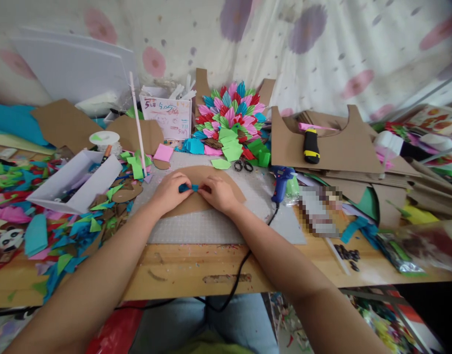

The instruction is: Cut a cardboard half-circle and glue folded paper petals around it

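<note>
My left hand (173, 191) and my right hand (217, 191) meet over a brown cardboard piece (196, 209) with a curved top edge. Between them is a small blue strip of paper (191, 188), pinched at each end by my thumbs and fingers. The cardboard lies on a grey cutting mat (196, 235). Behind my hands are light-green paper pieces (230, 145) and a pair of scissors (244, 165) with black handles. A blue glue gun (281, 183) lies right of my right hand, its cord running down over the table edge.
A colourful folded-paper flower piece (231, 105) stands at the back. Paper scraps (74, 231) and a white box (76, 184) crowd the left. Stacked cardboard (329, 142) with a yellow-black cutter (311, 147) lies to the right. Small dark beads (347, 253) sit near the front edge.
</note>
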`<action>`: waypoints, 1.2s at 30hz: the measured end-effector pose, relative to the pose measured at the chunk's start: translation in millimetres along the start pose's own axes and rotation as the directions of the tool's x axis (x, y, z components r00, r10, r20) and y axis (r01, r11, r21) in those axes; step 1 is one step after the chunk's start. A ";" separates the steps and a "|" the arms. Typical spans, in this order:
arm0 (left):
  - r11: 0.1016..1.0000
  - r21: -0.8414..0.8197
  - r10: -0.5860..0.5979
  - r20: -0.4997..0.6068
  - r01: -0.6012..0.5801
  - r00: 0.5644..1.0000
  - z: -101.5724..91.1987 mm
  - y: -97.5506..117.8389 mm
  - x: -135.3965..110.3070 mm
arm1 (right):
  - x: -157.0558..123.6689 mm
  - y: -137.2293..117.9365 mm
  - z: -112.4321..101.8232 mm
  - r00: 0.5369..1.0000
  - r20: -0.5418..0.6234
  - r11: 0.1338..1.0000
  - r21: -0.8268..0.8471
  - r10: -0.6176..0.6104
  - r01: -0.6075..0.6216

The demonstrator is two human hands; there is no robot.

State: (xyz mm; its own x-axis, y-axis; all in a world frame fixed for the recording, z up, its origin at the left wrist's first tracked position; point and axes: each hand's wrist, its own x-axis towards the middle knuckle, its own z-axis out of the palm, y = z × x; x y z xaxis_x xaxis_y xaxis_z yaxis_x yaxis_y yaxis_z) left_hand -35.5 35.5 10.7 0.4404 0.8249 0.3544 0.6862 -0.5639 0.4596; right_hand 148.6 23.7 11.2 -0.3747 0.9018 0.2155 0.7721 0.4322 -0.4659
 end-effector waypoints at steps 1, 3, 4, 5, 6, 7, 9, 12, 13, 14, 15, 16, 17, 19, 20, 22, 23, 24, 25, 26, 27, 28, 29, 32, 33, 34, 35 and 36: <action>1.000 0.002 -0.008 0.001 0.008 1.000 0.4 -0.2 0.4 | 0.3 -0.4 0.2 1.000 -0.003 1.000 0.004 0.005 -0.005; 1.000 0.015 -0.018 -0.012 0.018 1.000 1.3 -1.0 1.1 | 0.6 -0.7 0.4 1.000 -0.007 1.000 0.007 0.009 -0.009; 0.999 0.025 -0.020 -0.023 0.021 1.000 1.9 -1.7 1.3 | 0.7 -0.7 0.4 1.000 -0.006 1.000 0.006 0.009 -0.009; 0.999 0.035 -0.021 -0.033 0.022 0.999 2.3 -2.5 1.4 | 0.7 -0.8 0.2 1.000 -0.002 1.000 0.004 0.010 -0.010; 0.999 0.044 -0.021 -0.041 0.023 0.999 2.7 -3.2 1.3 | 0.7 -0.8 -0.2 1.000 0.003 1.000 0.003 0.011 -0.011; 0.998 0.051 -0.022 -0.045 0.024 0.999 3.0 -3.8 1.2 | 0.7 -0.8 -0.7 1.000 0.009 1.000 0.002 0.010 -0.010; 0.998 0.052 -0.027 -0.046 0.030 0.999 3.1 -4.5 0.7 | 0.7 -0.4 -1.6 1.000 0.014 1.000 0.001 0.004 -0.004; 0.998 0.046 -0.036 -0.053 0.038 0.998 2.7 -4.7 0.1 | 0.5 1.5 -1.6 1.000 0.009 1.000 0.000 -0.010 0.010; 0.998 0.047 -0.037 -0.056 0.040 0.998 2.7 -4.8 0.0 | 0.4 2.3 -1.1 1.000 0.005 1.000 0.003 -0.012 0.012; 0.998 0.048 -0.038 -0.059 0.041 0.998 2.7 -4.9 0.0 | 0.2 3.0 -0.5 1.000 0.001 1.000 0.008 -0.014 0.014; 0.998 0.048 -0.039 -0.062 0.042 0.997 2.8 -5.0 0.1 | 0.0 3.4 0.1 1.000 -0.002 1.000 0.013 -0.019 0.019; 0.998 0.048 -0.040 -0.066 0.043 0.997 2.9 -5.1 0.2 | -0.1 3.5 0.6 1.000 -0.006 1.000 0.017 -0.026 0.026; 0.998 0.046 -0.042 -0.072 0.045 0.997 3.2 -5.1 0.3 | -0.2 3.3 1.0 0.999 -0.008 0.999 0.017 -0.032 0.032; 0.998 0.040 -0.048 -0.087 0.051 0.995 3.6 -4.9 0.7 | -0.1 1.5 0.9 0.999 -0.007 0.999 0.004 -0.031 0.031; 0.998 0.036 -0.053 -0.091 0.056 0.994 3.7 -4.6 0.9 | 0.0 0.2 0.5 1.000 -0.004 1.000 -0.005 -0.023 0.023; 0.997 0.030 -0.065 -0.093 0.068 0.994 3.9 -4.0 1.3 | 0.5 -2.8 -0.8 1.000 0.008 1.000 -0.026 0.001 -0.001; 0.997 0.029 -0.069 -0.093 0.072 0.993 3.9 -3.7 1.5 | 0.8 -4.2 -1.5 1.000 0.016 0.999 -0.036 0.010 -0.010; 0.997 0.030 -0.072 -0.094 0.075 0.993 4.0 -3.4 1.7 | 1.0 -5.3 -2.1 1.000 0.021 0.999 -0.047 0.016 -0.015; 0.997 0.033 -0.073 -0.096 0.076 0.993 4.0 -3.1 1.9 | 1.1 -6.2 -2.6 0.999 0.026 0.998 -0.058 0.021 -0.020; 0.996 0.037 -0.072 -0.097 0.076 0.993 3.9 -2.7 2.0 | 1.2 -6.8 -2.9 0.999 0.030 0.998 -0.066 0.026 -0.024; 0.996 0.042 -0.071 -0.096 0.075 0.993 3.9 -2.4 2.1 | 1.2 -7.1 -3.1 0.999 0.031 0.997 -0.071 0.031 -0.029; 0.996 0.047 -0.068 -0.093 0.073 0.993 4.0 -2.0 2.2 | 1.2 -7.1 -3.1 0.999 0.030 0.997 -0.072 0.038 -0.035; 0.996 0.052 -0.065 -0.090 0.070 0.994 4.0 -1.7 2.1 | 1.1 -6.9 -3.0 0.999 0.029 0.997 -0.071 0.045 -0.042; 0.996 0.066 -0.056 -0.096 0.063 0.994 4.9 -1.2 1.7 | 1.1 -6.3 -2.7 0.998 0.028 0.996 -0.068 0.058 -0.055; 0.996 0.070 -0.052 -0.102 0.060 0.993 5.4 -1.3 1.6 | 1.1 -6.2 -2.6 0.998 0.032 0.996 -0.074 0.061 -0.058; 0.996 0.074 -0.048 -0.109 0.056 0.993 6.0 -1.4 1.4 | 1.1 -6.1 -2.6 0.997 0.038 0.995 -0.081 0.063 -0.060; 0.996 0.077 -0.042 -0.115 0.051 0.992 6.6 -1.6 1.2 | 1.1 -5.9 -2.5 0.997 0.042 0.994 -0.088 0.065 -0.061; 0.996 0.078 -0.037 -0.121 0.046 0.992 7.1 -1.7 1.1 | 1.1 -5.6 -2.3 0.997 0.043 0.994 -0.093 0.065 -0.061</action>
State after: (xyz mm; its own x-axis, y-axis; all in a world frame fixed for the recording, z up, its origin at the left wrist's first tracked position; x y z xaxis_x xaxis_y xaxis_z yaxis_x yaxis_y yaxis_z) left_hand -32.1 37.7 4.6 0.3417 0.8340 0.4333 0.7491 -0.5201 0.4103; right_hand 145.1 22.4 16.1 -0.3453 0.9267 0.1481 0.8378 0.3755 -0.3964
